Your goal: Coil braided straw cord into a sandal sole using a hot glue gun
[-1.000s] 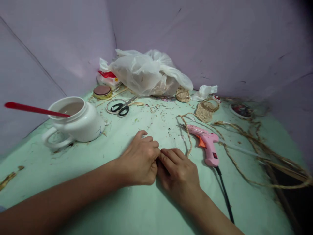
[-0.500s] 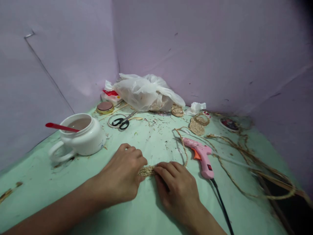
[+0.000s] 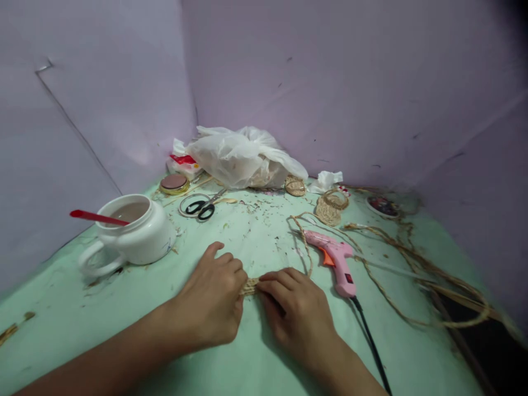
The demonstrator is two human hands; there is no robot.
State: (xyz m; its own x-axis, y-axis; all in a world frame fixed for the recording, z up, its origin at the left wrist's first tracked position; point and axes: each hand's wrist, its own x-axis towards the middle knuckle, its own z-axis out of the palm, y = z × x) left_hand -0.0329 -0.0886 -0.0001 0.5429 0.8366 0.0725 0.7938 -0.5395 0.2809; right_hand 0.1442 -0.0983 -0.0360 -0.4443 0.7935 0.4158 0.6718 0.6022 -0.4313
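Table [image 3: 256,363]: pale green
Left side: white mug [image 3: 148,239], scissors [image 3: 205,206], round tin [image 3: 174,183]
Back: white plastic bag [image 3: 235,160]
Right side: pink glue gun [image 3: 343,270], rope [image 3: 381,300], woven disc [image 3: 329,214]

The rope piece [image 3: 249,286] looks rough, fibrous and matt; the glue gun [image 3: 339,258] is smooth plastic; the mug [image 3: 146,239] looks glossy; the bag [image 3: 233,157] is crinkled plastic.

We see straw tan in the ridged rope piece [image 3: 249,286], banded in narrow rows, and in the twisted twine [image 3: 466,324]. The hot glue gun [image 3: 341,264] is pink, its trigger [image 3: 326,257] orange, its cord [image 3: 369,335] black. We find a white mug [image 3: 150,239] with a red stick [image 3: 97,217], black scissor handles [image 3: 213,209], a milky white plastic bag [image 3: 231,157], a mint-green tabletop [image 3: 235,234] and pale lilac walls [image 3: 350,82].
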